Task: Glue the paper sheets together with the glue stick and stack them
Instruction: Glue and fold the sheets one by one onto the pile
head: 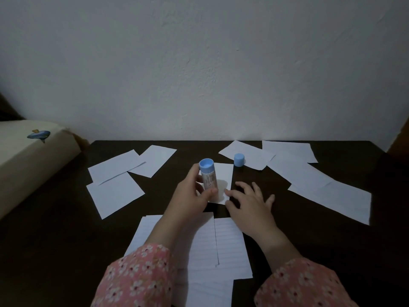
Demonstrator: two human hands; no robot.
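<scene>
Floral pink sleeves [137, 278] frame the bottom of the view, and between them lie lined paper sheets [228, 244] overlapping on the dark worktop [55, 229]. Beyond these, the left hand [190, 196] has its grip wrapped round the glue stick [209, 178], held upright with the blue open end up and its base over a small white sheet [224, 173] at the centre. The right hand [247, 200] is released, fingers spread, its fingertips [228, 192] at that sheet's right edge, seemingly steadying it. The blue cap [239, 159] stands apart, just beyond, touching another sheet [250, 155]. More loose sheets lie scattered to the left [115, 191] and right [327, 185].

Risks, as I judge them: the sheet is pinned only at 1 edge, so a glue stroke could drag or crumple it. Glue running off the edge would smear the worktop and catch neighbouring sheets. With so many loose pieces overlapping, 2 could be lifted together or stacked askew. Left uncapped for long, the glue may dry.
</scene>
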